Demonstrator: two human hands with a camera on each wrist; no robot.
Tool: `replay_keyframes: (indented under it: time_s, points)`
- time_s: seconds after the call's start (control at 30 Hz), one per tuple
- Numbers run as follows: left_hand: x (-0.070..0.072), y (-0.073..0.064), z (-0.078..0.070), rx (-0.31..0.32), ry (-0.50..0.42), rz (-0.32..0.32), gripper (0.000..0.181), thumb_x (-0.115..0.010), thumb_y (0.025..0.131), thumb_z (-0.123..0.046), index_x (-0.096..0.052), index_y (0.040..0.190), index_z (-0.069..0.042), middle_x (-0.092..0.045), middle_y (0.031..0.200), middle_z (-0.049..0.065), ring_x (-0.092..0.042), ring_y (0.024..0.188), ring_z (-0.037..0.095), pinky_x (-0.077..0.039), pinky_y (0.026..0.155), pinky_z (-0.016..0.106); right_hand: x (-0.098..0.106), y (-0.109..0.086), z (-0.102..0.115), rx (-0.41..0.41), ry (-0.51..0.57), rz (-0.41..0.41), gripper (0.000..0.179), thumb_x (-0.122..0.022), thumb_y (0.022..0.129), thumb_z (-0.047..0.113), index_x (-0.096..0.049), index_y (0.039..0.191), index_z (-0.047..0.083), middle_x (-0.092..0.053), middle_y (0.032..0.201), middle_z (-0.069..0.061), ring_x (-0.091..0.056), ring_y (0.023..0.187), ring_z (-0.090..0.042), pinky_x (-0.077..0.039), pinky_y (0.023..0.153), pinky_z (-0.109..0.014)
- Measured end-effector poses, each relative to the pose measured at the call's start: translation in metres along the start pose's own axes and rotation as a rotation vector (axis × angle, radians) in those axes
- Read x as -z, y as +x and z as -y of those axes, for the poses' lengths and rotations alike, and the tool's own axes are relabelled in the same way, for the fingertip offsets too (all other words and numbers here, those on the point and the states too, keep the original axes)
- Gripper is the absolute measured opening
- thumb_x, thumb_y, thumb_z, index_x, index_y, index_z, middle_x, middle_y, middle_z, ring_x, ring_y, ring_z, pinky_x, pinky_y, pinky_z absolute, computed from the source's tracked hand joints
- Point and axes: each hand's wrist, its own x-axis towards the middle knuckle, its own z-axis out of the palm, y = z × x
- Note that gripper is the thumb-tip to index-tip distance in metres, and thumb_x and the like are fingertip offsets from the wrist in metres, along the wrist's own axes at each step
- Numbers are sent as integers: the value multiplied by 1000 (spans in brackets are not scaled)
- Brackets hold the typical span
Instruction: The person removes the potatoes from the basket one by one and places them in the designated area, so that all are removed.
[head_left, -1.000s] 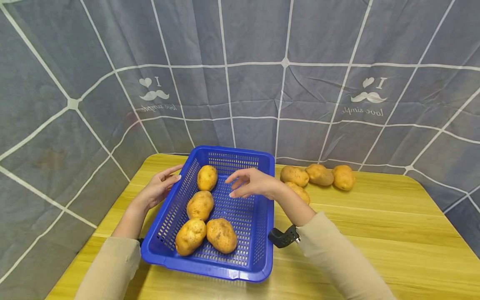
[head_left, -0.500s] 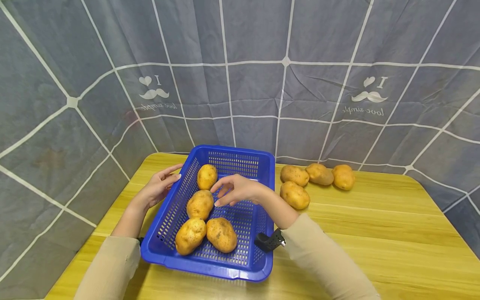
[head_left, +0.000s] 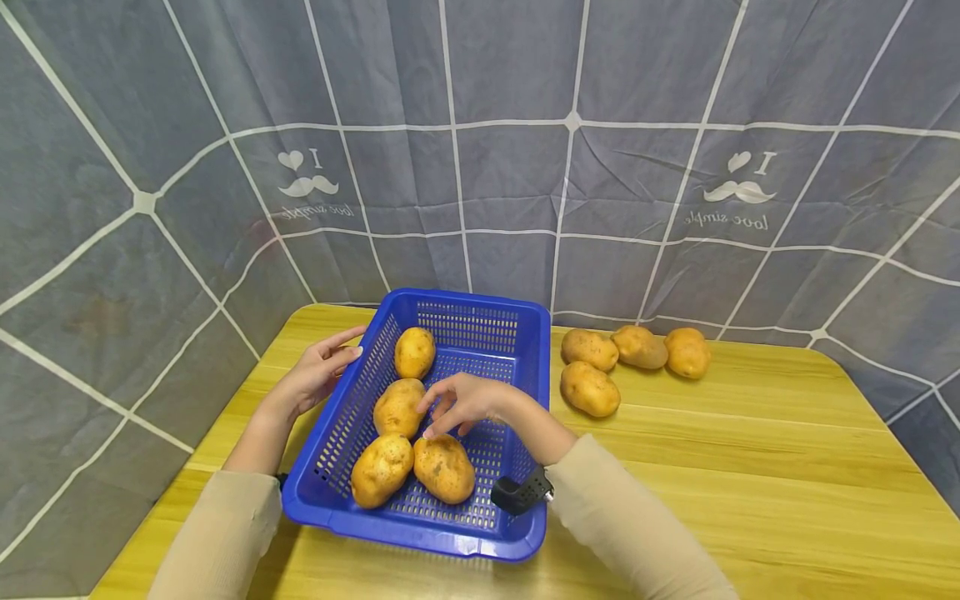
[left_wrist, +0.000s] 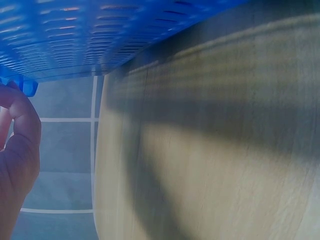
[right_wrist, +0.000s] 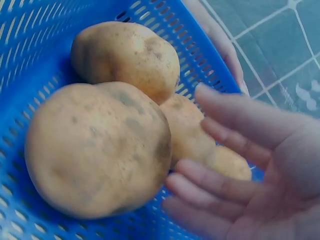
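A blue plastic basket (head_left: 528, 533) with slotted walls stands on the table, holding several potatoes. My left hand (head_left: 317, 377) is at the basket's left side, thumb and finger tips against the outside of its rim; in the left wrist view, the left hand (left_wrist: 17, 145) shows beside the rim. Inside the basket, my right hand (head_left: 467, 402) hovers with spread, loosely bent fingers around nothing. Closest to it are the middle potato (head_left: 400, 408) and the front right potato (head_left: 444, 469). Seen from the right wrist, that front potato (right_wrist: 95, 150) lies just beyond the fingertips; contact is unclear.
Outside the basket, several potatoes (head_left: 590, 389) lie grouped on the wooden table (head_left: 750, 475), to its right near the back edge. A grey curtain (head_left: 510, 183) with white grid lines hangs behind and to the left.
My right hand has moved left and toward the front of the basket, down to the front right potato. The left hand, basket and potatoes stay where they were.
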Motion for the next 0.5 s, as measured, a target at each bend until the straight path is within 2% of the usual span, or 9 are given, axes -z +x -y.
replay_keyframes:
  time_s: [0.17,0.37,0.5]
  points:
    - [0,0,1,-5,2,5,53,-48,98,-11,-26,146,-4,-65,93,-1,-64,81,12,-55,70,25,-2,1,-8,-45,-41,24,35,-76,76,8,-65,109,3,-63,86,-4,-57,75,-11,-53,64,-34]
    - [1,0,1,-6,-17,6,52,-49,97,-11,-28,145,-5,-65,92,-1,-64,80,12,-55,70,25,-3,1,-10,-62,-98,48,31,-77,76,11,-68,105,8,-65,84,-3,-58,75,-11,-53,61,-33]
    - [0,0,1,0,-25,0,53,-49,97,-11,-29,145,-5,-65,92,0,-64,80,12,-55,69,25,-3,1,-11,-68,-101,74,30,-76,76,11,-68,105,10,-67,85,-3,-60,76,-12,-53,63,-34]
